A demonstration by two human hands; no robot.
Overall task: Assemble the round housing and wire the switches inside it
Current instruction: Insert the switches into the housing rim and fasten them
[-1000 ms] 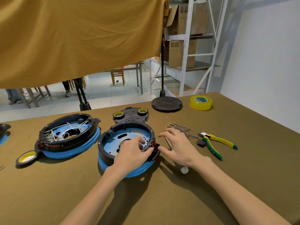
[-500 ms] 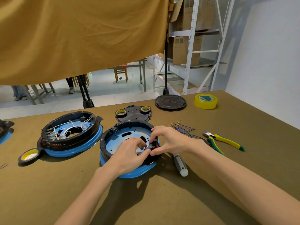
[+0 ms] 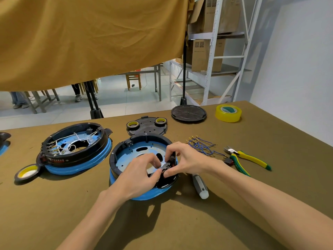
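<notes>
1. Far left of the table (image 3: 54, 213): a roll of dark tape with a yellow core (image 3: 27, 173) lies flat, touching the finished housing (image 3: 74, 147). That unit already carries white wires across its blue floor plate; it serves as a reference, untouched.

2. Centre: the round housing (image 3: 142, 154) in work sits on its blue base, black ring up, floor plate bare of wiring. Judgement: the step in hand is seating a switch in the ring's near-right wall; wiring has not begun here.

3. Left hand (image 3: 138, 175) reaches inside the ring, thumb and forefinger pinching a small switch part (image 3: 164, 166) at the wall. The other fingers curl under; their contact is hidden.

4. Right hand (image 3: 187, 159) comes over the rim from outside, fingers curled, thumb and fingertips pinching the same part and the wall beside it.

5. Right of the housing: a screwdriver (image 3: 201, 186) lies just beside the base; a bundle of blue wires (image 3: 201, 147) with terminals lies near, then green-yellow cutters (image 3: 246, 159).

6. Next move, judged: press the switch home squarely, then free one hand for a blue wire. Risk: a tilted switch jams in its slot.
</notes>
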